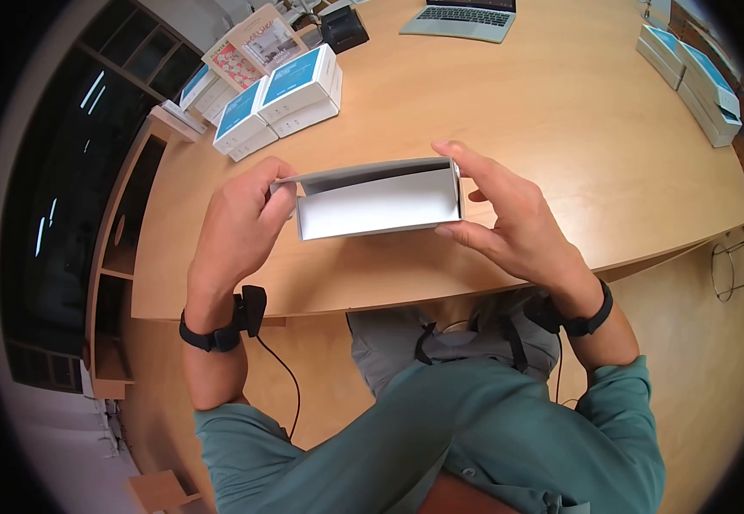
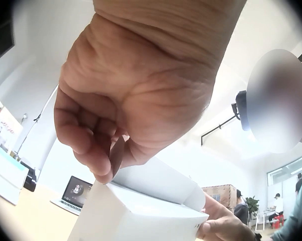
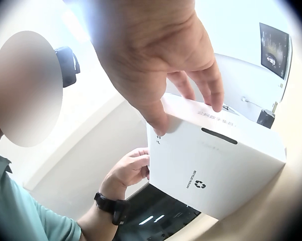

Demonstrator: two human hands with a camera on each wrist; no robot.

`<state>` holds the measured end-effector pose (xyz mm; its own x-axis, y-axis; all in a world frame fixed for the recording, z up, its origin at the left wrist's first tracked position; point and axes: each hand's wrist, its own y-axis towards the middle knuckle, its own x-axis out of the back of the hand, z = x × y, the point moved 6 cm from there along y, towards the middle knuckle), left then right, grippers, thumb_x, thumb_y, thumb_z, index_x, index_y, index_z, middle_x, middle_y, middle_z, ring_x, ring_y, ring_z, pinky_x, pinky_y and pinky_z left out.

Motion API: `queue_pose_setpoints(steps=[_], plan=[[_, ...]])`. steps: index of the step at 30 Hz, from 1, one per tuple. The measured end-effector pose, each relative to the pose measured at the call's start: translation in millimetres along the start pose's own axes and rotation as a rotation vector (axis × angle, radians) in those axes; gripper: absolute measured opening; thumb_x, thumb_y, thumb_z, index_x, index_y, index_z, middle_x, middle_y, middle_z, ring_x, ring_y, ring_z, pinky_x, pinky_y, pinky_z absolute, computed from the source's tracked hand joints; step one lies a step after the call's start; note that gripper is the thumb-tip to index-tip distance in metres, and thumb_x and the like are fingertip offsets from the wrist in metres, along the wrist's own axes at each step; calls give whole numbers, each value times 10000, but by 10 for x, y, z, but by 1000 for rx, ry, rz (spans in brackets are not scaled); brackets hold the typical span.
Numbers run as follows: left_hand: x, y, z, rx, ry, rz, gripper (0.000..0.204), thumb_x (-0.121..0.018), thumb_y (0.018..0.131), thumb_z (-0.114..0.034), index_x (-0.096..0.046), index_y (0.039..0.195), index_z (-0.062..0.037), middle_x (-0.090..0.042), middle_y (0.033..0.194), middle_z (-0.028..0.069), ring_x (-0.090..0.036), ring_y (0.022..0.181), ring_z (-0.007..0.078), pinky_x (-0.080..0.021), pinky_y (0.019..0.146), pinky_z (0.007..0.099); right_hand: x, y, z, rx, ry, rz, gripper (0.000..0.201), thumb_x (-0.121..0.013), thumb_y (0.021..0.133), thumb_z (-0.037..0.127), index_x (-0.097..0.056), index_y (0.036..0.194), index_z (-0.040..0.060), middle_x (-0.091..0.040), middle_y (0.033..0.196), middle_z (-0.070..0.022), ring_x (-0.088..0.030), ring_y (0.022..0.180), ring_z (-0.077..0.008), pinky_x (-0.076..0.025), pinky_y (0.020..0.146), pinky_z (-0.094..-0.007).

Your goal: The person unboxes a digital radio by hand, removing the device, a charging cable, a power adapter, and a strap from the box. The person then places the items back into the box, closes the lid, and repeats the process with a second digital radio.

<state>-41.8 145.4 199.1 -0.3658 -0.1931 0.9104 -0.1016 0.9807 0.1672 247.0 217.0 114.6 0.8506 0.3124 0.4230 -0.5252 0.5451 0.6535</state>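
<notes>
A white cardboard box [image 1: 379, 202] is held between both hands over the near part of the table, its open side turned toward the person. A dark gap shows along the inside of its far wall. At the box's left end, my left hand [image 1: 239, 214] pinches a small flap [image 2: 118, 158] between thumb and curled fingers. My right hand [image 1: 522, 216] grips the opposite end, thumb at the near edge and fingers at the far one. In the right wrist view, the box's outer face shows a recycling mark [image 3: 200, 184] and a dark slot [image 3: 219, 135].
Blue-topped white boxes [image 1: 302, 79] stand at the back left of the table beside upright books [image 1: 267, 43]. A laptop [image 1: 462, 19] sits at the far side. More such boxes [image 1: 705, 81] line the right edge. A black wristband [image 1: 591, 319] circles the right wrist.
</notes>
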Motion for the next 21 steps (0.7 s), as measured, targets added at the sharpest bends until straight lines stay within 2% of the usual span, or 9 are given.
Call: queue_pose_setpoints(steps=[3,7,9,13,15,21], plan=[[13,-11,-67,73,-2,-32,205,-618,1030,-148,-727,1135,-9,-659,791,160,-632,728,266,-523,724,391,-1,20,-9,3,0,-2,808,-890,877,84,-527,1599,80,-660,1552,-136,-679,1315,-401,-589,1072,-465],[15,-4,-49,62,-43,-26,211,-613,1024,-135,-734,1139,-6,-665,797,170,-655,740,271,-531,730,397,-12,9,-58,-14,31,3,823,-886,879,75,-516,1614,81,-656,1559,-135,-676,1317,-407,-586,1079,-464],[30,41,-72,-118,50,-29,230,-586,1043,-128,-750,1154,-12,-613,707,29,-611,653,114,-493,627,313,-22,-2,-131,-40,42,25,897,-909,879,105,-491,1671,139,-630,1615,-112,-720,1266,-324,-625,962,-423],[95,157,-109,-144,72,47,234,-576,1030,-113,-741,1158,-9,-618,723,37,-614,652,123,-495,631,313,-8,3,-135,-53,42,39,924,-900,885,97,-453,1693,145,-600,1653,-88,-718,1269,-336,-624,963,-426],[94,221,-105,-72,55,167,239,-567,1020,-104,-731,1160,-2,-619,741,41,-619,663,127,-498,634,315,-3,16,-123,-57,19,50,941,-895,891,95,-429,1706,155,-576,1680,-69,-716,1272,-343,-624,960,-431],[-2,164,-51,-22,-41,158,242,-547,1022,-73,-723,1169,5,-610,746,40,-612,682,116,-488,642,302,7,50,-95,-72,6,30,919,-891,899,105,-448,1701,179,-607,1644,-77,-720,1257,-334,-624,950,-426]])
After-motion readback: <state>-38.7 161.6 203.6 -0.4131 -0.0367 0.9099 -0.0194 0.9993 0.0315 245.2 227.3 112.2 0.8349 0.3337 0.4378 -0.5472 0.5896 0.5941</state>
